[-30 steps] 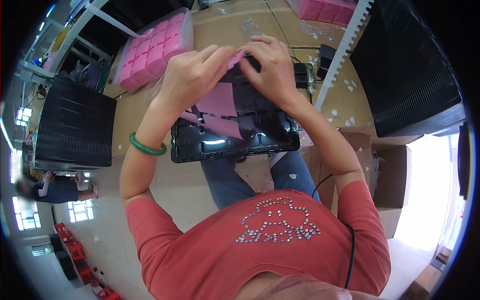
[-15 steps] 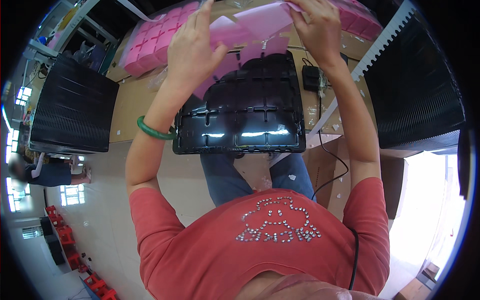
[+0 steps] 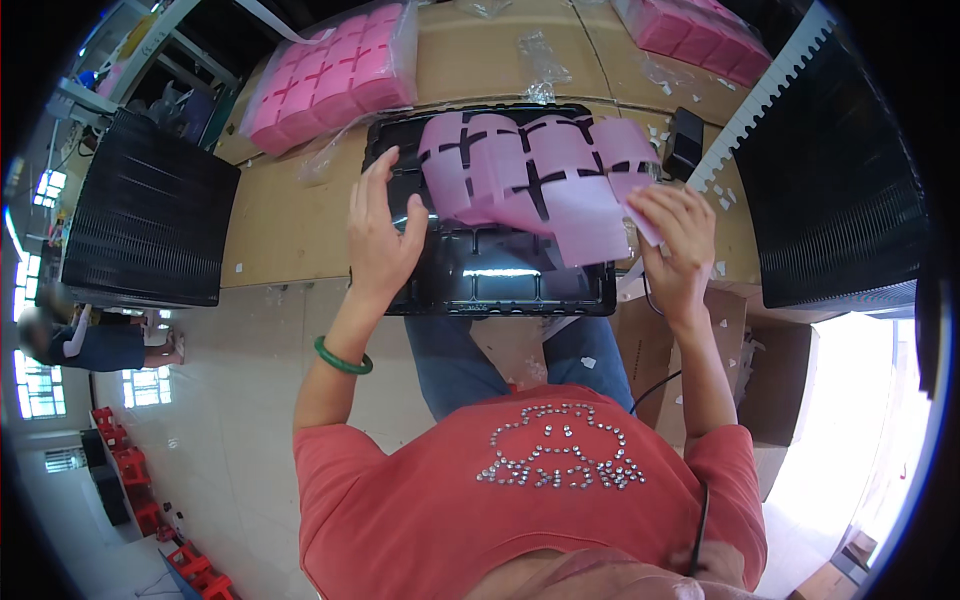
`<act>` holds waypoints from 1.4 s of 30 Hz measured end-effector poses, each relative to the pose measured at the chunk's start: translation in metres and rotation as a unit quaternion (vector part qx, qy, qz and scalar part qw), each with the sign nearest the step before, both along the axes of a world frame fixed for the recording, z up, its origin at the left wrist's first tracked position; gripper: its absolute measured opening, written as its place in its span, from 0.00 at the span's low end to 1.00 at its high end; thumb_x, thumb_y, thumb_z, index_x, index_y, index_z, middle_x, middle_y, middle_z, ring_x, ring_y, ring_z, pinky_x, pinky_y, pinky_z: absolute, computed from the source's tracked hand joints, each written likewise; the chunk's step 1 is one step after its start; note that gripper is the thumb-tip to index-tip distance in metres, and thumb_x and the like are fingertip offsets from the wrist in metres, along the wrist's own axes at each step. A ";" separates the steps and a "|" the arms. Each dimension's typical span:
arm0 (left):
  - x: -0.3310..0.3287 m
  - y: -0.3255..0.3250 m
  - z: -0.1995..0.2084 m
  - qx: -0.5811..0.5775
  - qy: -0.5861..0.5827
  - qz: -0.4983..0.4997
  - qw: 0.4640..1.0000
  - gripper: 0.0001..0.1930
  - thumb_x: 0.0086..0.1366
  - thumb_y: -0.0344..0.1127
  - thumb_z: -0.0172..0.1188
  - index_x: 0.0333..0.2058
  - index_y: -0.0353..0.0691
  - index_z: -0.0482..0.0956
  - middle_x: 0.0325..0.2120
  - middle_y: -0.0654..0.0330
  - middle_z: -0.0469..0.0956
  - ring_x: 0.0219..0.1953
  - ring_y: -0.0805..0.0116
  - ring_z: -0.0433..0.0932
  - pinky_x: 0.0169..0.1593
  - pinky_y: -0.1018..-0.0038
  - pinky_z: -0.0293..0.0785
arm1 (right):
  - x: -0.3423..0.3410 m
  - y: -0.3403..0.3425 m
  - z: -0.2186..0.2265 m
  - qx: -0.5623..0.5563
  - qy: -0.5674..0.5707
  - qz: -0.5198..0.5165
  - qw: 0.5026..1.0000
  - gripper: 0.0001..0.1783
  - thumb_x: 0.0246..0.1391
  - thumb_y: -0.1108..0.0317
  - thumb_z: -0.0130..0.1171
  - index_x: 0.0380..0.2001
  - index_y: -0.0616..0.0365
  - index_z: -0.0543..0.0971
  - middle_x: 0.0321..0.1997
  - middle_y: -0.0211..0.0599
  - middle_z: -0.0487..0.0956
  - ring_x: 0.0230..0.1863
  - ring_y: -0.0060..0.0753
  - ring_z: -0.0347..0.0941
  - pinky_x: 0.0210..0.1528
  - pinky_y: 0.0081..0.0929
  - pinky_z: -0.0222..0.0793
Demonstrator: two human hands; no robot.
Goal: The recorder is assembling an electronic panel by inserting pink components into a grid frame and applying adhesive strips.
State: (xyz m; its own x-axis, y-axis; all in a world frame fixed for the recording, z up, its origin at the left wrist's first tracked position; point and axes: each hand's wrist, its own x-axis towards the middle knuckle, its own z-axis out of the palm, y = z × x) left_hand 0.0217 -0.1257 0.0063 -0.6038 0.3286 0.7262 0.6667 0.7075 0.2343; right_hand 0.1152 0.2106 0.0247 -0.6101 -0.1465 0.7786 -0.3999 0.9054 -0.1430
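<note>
A thin pink sheet (image 3: 500, 170) with cross-shaped cut-outs lies loosely over a shiny black plastic tray (image 3: 440, 280) in front of me. Its lower right part bends upward, where my right hand (image 3: 680, 230) pinches the edge between thumb and fingers. My left hand (image 3: 385, 235) hovers at the tray's left side, fingers apart, holding nothing and away from the sheet. A green bangle (image 3: 343, 356) is on my left forearm. The sheet hides much of the tray's upper compartments.
Bagged stacks of pink sheets (image 3: 335, 75) stand at the far left, with another pink stack (image 3: 695, 35) far right. Tall stacks of black trays flank me, left (image 3: 150, 210) and right (image 3: 830, 180). A black adapter (image 3: 684, 143) sits beside the tray on the cardboard-covered table (image 3: 290, 220).
The pink sheet has come down from the far side onto the tray. Both hands have drawn nearer to me; the left one is off the sheet, while the right one still grips it.
</note>
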 end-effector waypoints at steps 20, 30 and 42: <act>-0.104 0.010 0.026 0.431 -0.287 -0.248 0.819 0.32 0.63 0.21 0.62 0.64 0.38 0.61 0.49 0.55 0.74 0.45 0.69 0.79 0.46 0.76 0.79 | -0.018 -0.020 -0.017 -0.034 -0.043 0.024 0.998 0.23 0.43 0.78 0.62 0.46 0.52 0.82 0.48 0.31 0.81 0.55 0.37 0.73 0.67 0.46 0.57; -0.073 -0.053 -0.032 0.271 -0.473 0.000 0.838 0.37 0.60 0.28 0.68 0.65 0.35 0.59 0.44 0.54 0.79 0.49 0.68 0.77 0.53 0.73 0.74 | 0.017 -0.048 -0.053 0.014 -0.164 0.078 0.983 0.25 0.40 0.78 0.63 0.47 0.54 0.82 0.47 0.31 0.80 0.55 0.37 0.73 0.67 0.51 0.57; -0.090 -0.046 -0.060 0.245 -0.364 0.013 0.898 0.33 0.59 0.32 0.67 0.60 0.31 0.64 0.31 0.61 0.82 0.33 0.75 0.78 0.39 0.78 0.75 | 0.016 -0.044 -0.055 0.001 -0.183 0.032 0.983 0.25 0.39 0.79 0.62 0.46 0.55 0.81 0.47 0.32 0.80 0.56 0.40 0.72 0.68 0.52 0.55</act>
State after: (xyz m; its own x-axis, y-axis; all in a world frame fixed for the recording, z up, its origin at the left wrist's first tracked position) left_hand -0.0681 -0.1713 -0.0542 -0.9806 0.0553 0.1882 0.1941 0.4131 0.8898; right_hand 0.1308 0.1661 -0.0306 -0.8384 -0.1952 0.5090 -0.3789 0.8799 -0.2867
